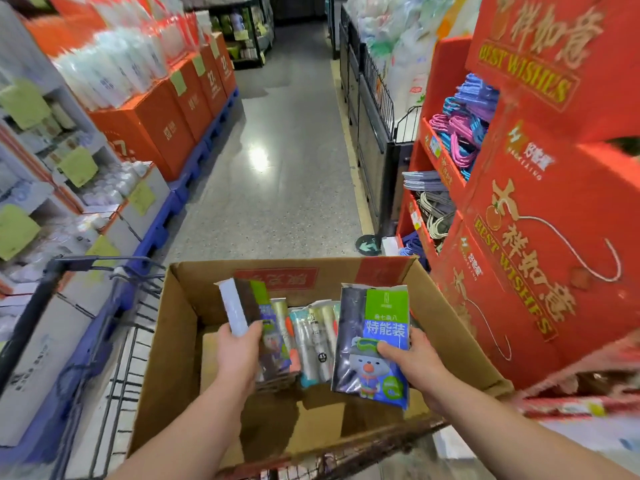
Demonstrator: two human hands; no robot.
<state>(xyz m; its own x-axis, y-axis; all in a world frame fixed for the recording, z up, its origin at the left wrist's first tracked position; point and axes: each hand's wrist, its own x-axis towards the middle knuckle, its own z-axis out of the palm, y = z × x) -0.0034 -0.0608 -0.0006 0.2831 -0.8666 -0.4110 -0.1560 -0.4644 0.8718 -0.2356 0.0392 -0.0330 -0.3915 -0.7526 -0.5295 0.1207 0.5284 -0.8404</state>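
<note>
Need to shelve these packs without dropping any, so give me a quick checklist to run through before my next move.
1. Left hand has a firm hold on the dark pack: ok, the fingers wrap its lower end.
2. Right hand has a firm hold on the blue-and-green pack: ok, the thumb presses on its front.
3. Both packs lifted above the cardboard box: ok.
4. Box seated steadily on the cart: cannot tell, its underside is hidden.
5. Rolled packs left in the box for later: ok, several lie inside.
6. Free space on the red display: cannot tell, it is blurred.
</note>
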